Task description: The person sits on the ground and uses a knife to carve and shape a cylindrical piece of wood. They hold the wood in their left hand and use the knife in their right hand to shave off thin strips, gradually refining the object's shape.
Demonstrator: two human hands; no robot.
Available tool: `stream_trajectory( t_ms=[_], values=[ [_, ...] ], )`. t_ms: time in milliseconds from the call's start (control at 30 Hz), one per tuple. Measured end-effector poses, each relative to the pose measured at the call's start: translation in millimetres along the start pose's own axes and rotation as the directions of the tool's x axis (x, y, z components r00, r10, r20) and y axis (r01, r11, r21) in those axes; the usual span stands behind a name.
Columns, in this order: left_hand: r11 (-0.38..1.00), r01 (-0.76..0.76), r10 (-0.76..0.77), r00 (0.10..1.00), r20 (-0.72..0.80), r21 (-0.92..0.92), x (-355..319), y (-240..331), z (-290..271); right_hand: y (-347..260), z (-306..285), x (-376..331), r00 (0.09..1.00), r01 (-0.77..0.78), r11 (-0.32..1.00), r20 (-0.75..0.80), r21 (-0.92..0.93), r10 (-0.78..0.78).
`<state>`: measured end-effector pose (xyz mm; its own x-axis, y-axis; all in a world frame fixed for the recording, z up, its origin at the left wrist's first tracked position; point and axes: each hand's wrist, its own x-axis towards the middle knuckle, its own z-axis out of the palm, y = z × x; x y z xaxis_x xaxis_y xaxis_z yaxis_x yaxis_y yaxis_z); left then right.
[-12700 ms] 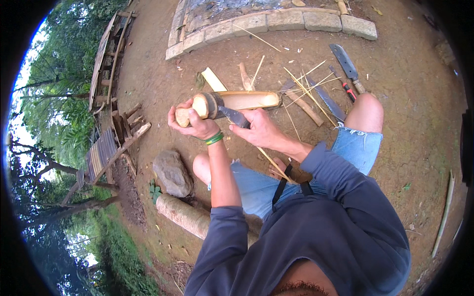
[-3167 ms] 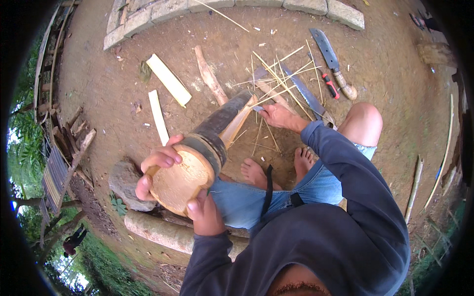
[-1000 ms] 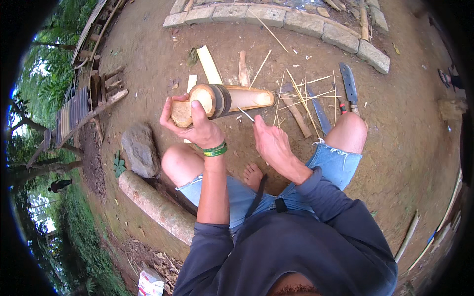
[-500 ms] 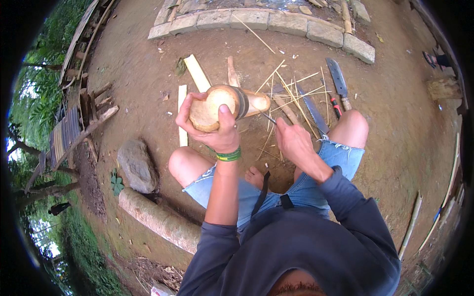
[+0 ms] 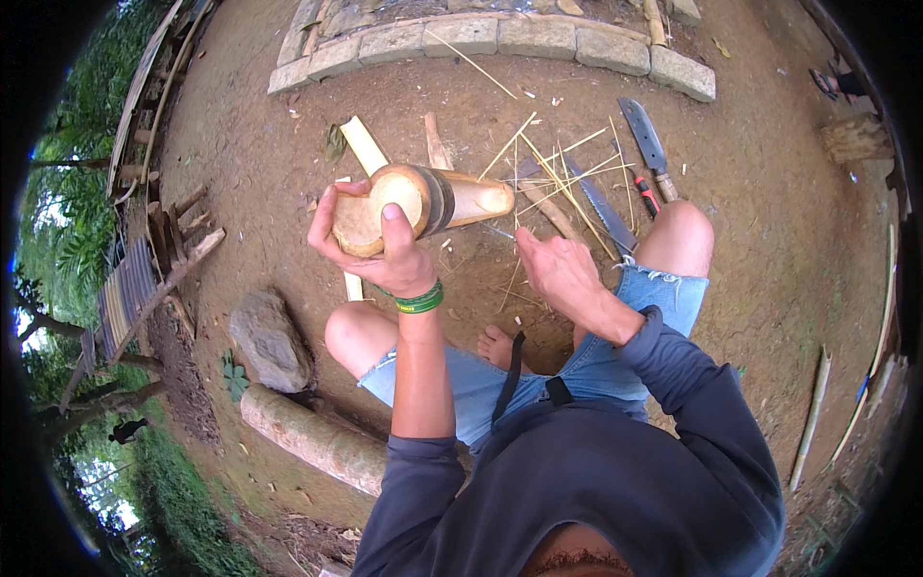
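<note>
My left hand [image 5: 389, 255] is wrapped round the wide end of a bamboo piece [image 5: 465, 199], thumb over its pale round end face. A dark band circles this piece, and a narrower, scooped-out tongue stretches to the right. Below and right of the tongue's tip, my right hand [image 5: 562, 271] is closed round a small knife. Only the knife's thin blade [image 5: 498, 231] shows, pointing left and apart from the bamboo; its handle is hidden in my fist. Thin bamboo sticks [image 5: 558, 168] lie scattered on the ground beyond my right hand.
Near my right knee lie a machete [image 5: 642, 139], a red-and-black handled tool [image 5: 646, 195] and a saw [image 5: 604, 207]. Split bamboo [image 5: 363, 144] lies beyond my left hand. A rock [image 5: 271, 338] and log [image 5: 312, 438] sit at left. Stone blocks [image 5: 538, 37] form a far border.
Both hands have shifted left in the picture, the bamboo piece with them. The knife blade has come away from near the tongue's underside and now sits lower, more clearly apart.
</note>
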<state>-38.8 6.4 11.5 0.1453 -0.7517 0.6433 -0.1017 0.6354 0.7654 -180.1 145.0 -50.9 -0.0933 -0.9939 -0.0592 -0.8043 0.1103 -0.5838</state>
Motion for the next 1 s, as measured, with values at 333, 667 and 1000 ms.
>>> stream_trajectory(
  t_ms=[333,667,1000],
  values=[
    [0.999,0.012,-0.010,0.999,0.043,-0.039,3.1,-0.8,-5.5,8.4,-8.1,8.8,0.995,0.099,0.995,0.010,-0.020,-0.099],
    [0.993,-0.008,0.017,0.997,0.078,-0.116,-10.0,6.1,3.0,-3.1,31.9,39.1,0.990,0.000,0.997,0.141,-0.080,0.011],
    [0.967,0.009,0.010,0.997,0.071,-0.254,-17.9,3.7,-4.7,104.3,169.5,58.1,0.929,-0.320,0.947,0.186,-0.026,0.319]
  ],
)
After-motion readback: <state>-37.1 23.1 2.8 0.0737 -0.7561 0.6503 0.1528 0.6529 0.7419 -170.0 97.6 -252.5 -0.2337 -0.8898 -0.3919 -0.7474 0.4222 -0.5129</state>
